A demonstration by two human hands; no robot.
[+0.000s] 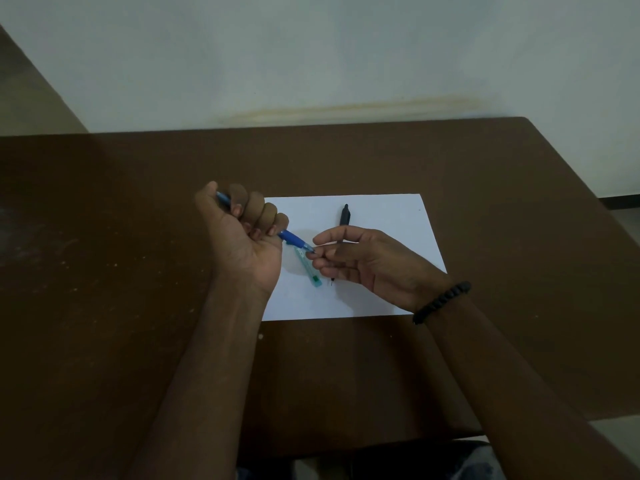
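My left hand (242,233) is turned palm up with its fingers curled round a blue pen (293,239), held above the left edge of a white sheet of paper (381,216). My right hand (367,261) pinches the pen's front tip between thumb and fingertips. A light green pen (309,270) lies on the paper just below the blue one. A black pen (344,216) lies upright on the sheet, its lower part hidden behind my right hand, with its tip showing below.
The paper lies on a dark brown table (485,188) that ends at a pale wall behind. A black bead bracelet (441,302) circles my right wrist. The table's right edge slopes down past the paper.
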